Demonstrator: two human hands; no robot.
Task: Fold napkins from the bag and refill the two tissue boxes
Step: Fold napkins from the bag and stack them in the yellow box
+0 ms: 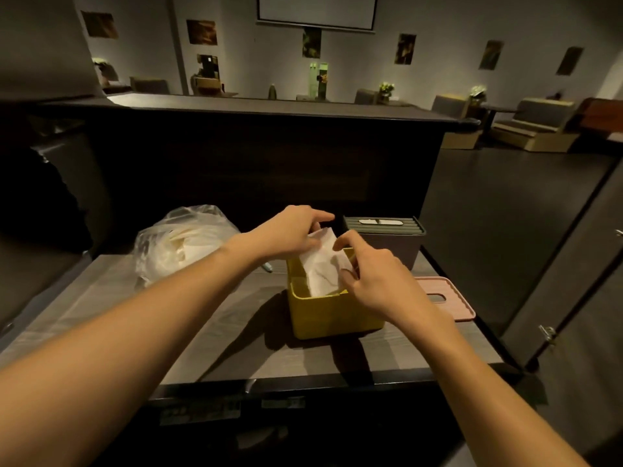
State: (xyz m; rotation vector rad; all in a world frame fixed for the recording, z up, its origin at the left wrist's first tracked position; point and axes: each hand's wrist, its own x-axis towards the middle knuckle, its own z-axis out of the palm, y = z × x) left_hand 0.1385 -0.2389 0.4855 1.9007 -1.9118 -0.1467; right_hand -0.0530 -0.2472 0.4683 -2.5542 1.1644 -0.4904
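Note:
A white napkin (pixel 323 264) stands partly inside the open yellow tissue box (pixel 323 315) in the middle of the grey table. My left hand (pixel 290 230) pinches the napkin's upper left edge. My right hand (pixel 374 281) pinches its right edge, just above the box rim. The box's pink lid (pixel 448 298) lies flat to the right. Behind it sits a second tissue box (pixel 387 242), brownish with a grey slotted lid on. A clear plastic bag (pixel 182 244) of white napkins rests at the left.
The grey table (pixel 215 332) ends at a dark front edge near me. A dark counter wall rises right behind the boxes. A small pen-like object (pixel 266 267) lies between bag and yellow box. A glass door is at the far right.

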